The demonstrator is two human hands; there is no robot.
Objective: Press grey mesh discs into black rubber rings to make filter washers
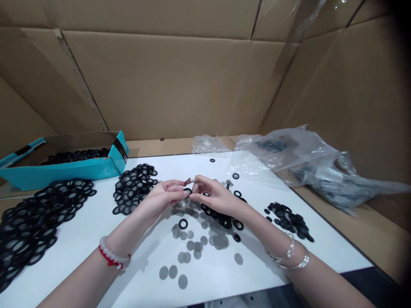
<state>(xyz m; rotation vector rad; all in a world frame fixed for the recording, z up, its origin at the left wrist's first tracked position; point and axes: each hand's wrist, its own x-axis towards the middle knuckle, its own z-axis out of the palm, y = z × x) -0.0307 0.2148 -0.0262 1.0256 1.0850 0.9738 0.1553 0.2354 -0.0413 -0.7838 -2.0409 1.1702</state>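
My left hand point(163, 196) pinches a small black rubber ring point(188, 191) between thumb and fingers above the middle of the white table. From the other side, my right hand point(213, 192) closes its thumb and fingers on the same ring; one of its fingertips wears a white wrap point(192, 179). Whether a disc sits inside the held ring is hidden. Beneath the hands lie thin grey discs point(221, 240), scattered and overlapping. A heap of black rings point(224, 220) is partly covered by my right hand. One loose ring point(183, 223) rests nearer to me.
Black rings with grey centres form a pile point(135, 188) left of my hands and a larger one point(28, 226) farther left. Behind stands a blue box point(64, 171) with black rings inside. Small black pieces point(290, 220) and plastic bags point(289, 149) lie right. Cardboard walls point(154, 81) surround the table.
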